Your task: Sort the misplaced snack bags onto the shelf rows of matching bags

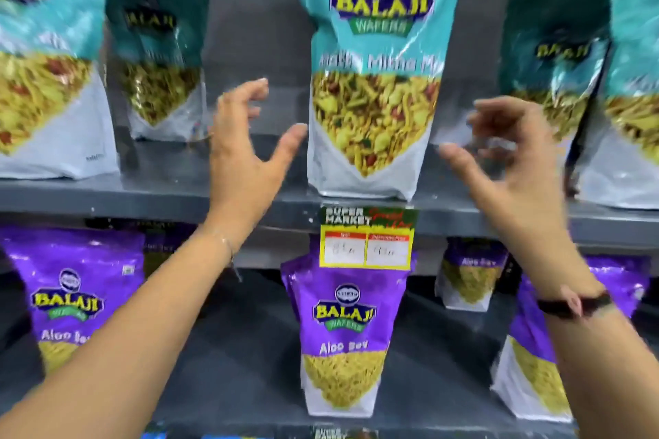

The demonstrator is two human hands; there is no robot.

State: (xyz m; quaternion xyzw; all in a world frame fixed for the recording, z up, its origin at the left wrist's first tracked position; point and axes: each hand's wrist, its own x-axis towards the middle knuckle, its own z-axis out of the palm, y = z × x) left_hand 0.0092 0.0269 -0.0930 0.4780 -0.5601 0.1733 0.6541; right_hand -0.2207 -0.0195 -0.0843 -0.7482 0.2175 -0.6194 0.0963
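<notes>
Fingers of left hand spread, right hand loosely curled, both empty, flanking upright teal bag

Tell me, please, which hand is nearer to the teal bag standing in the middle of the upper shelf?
Left. The left hand is open beside the teal bag, thumb almost touching its left edge. The right hand hovers off its right side with a wider gap.

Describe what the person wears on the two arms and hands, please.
Both forearms are bare, with no sleeves in view. The left wrist carries a thin, pale chain bracelet. The right wrist carries a dark band, like a watch strap. The left hand and right hand wear no gloves.
</notes>
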